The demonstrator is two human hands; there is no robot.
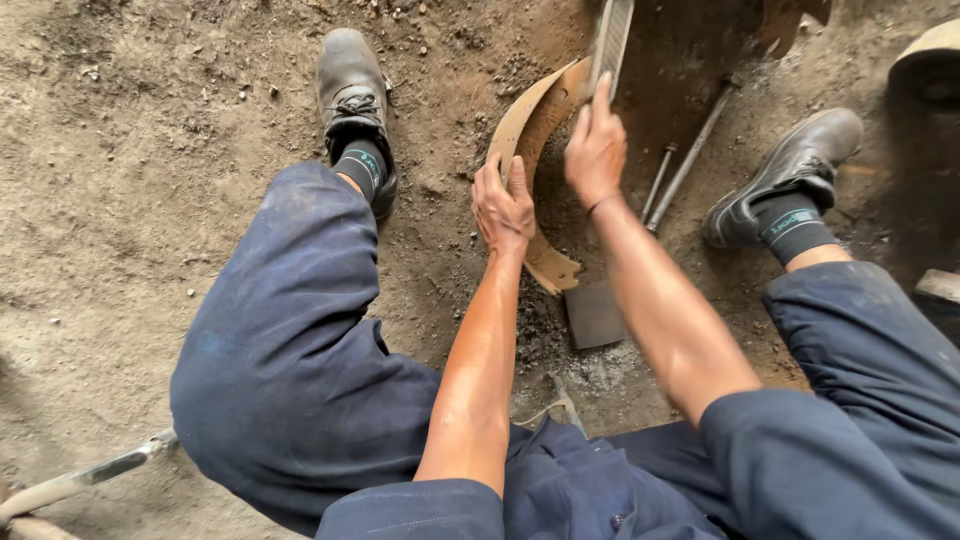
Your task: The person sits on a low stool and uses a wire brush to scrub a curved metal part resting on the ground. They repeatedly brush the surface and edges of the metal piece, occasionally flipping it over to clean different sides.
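I sit on dirt ground with my legs spread, in dark blue work clothes. A curved, rusty brown metal piece [532,130] stands on its edge between my feet. My left hand [503,205] grips its outer rim near the middle. My right hand [595,150] is closed around a long flat grey metal file [610,40], which lies against the top of the curved piece. The lower end of the curved piece [552,268] rests on the ground beside a flat dark metal plate [595,315].
Two thin metal rods [685,160] lie on the ground right of my right arm. My black shoes [352,90] [790,170] flank the work spot. A pale handle [70,485] shows at bottom left, a round object [930,65] at top right.
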